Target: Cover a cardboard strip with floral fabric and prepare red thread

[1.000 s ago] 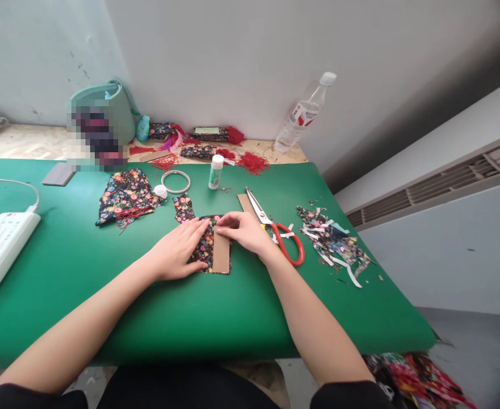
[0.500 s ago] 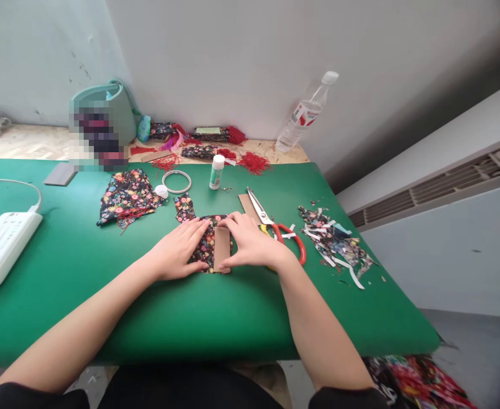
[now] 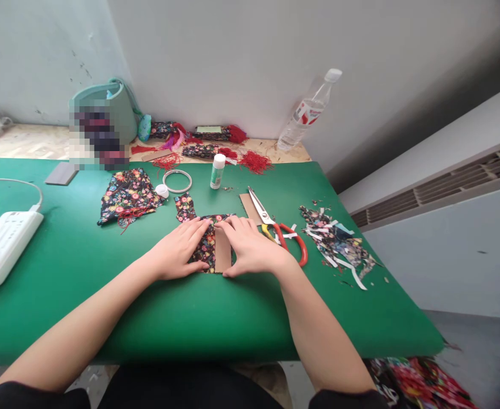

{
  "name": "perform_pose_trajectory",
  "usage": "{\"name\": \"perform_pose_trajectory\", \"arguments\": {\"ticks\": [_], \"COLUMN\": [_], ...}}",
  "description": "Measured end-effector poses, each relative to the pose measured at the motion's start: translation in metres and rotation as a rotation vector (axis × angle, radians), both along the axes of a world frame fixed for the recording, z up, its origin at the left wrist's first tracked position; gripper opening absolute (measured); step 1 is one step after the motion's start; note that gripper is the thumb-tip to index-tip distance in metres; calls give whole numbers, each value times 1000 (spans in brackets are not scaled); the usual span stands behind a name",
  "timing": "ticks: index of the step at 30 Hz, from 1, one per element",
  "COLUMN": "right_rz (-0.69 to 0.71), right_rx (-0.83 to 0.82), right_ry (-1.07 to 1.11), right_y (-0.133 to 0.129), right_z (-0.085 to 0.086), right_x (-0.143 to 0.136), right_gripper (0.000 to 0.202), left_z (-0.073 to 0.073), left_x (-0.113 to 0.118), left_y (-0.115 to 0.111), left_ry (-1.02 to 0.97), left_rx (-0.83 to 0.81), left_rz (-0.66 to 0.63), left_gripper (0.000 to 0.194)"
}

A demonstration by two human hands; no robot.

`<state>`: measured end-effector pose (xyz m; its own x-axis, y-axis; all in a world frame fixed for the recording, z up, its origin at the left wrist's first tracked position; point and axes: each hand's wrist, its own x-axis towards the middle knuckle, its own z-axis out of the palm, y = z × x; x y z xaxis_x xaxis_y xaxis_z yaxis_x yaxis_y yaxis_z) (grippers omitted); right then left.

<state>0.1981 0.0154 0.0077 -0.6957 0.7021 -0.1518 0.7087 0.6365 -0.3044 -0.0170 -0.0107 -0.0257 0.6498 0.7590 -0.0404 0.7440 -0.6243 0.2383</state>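
Note:
A piece of dark floral fabric (image 3: 204, 253) lies on the green table mat, with a small brown cardboard rectangle (image 3: 222, 251) on its right part. My left hand (image 3: 180, 250) rests flat on the fabric's left side, fingers stretched out, holding nothing. Thumb and fingertips of my right hand (image 3: 252, 244) span the cardboard, at its lower and upper ends. The hand covers part of its right side. Red-handled scissors (image 3: 290, 241) lie just right of that hand, over another cardboard piece (image 3: 250, 208). A small floral scrap (image 3: 185, 208) sits beyond my left hand.
Behind stand a glue stick (image 3: 218, 171), a metal ring (image 3: 177, 182) and a white cap (image 3: 162, 191). Larger floral fabric (image 3: 128, 196) lies left, near a power strip (image 3: 11, 247). Cut scraps (image 3: 335, 241) are heaped right. A water bottle (image 3: 305, 116) leans against the wall.
My right hand has shifted slightly, its thumb now at the cardboard's lower edge, and the cardboard sits more evenly with the fabric's bottom edge. My left hand has stayed in place.

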Motion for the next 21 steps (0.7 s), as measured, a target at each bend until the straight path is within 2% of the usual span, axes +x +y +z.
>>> {"name": "perform_pose_trajectory", "arguments": {"ticks": [6,12,16,21], "right_rz": [-2,-47,-99,-94], "right_rx": [19,51,-39,-136], "right_ry": [83,139,224,312], "right_y": [2,10,16,20], "right_z": [-1,-5,-13,-17], "right_x": [2,3,6,10], "right_gripper": [93,95,99,103], "left_z": [1,6,6,6], "left_x": [-1,-7,-12,-15], "left_y": [0,8,12,13], "left_ry": [-11,-25,26,31], "left_rx": [12,106,107,115], "left_rz": [0,113,123,140], "left_gripper": [87,88,90,93]}}
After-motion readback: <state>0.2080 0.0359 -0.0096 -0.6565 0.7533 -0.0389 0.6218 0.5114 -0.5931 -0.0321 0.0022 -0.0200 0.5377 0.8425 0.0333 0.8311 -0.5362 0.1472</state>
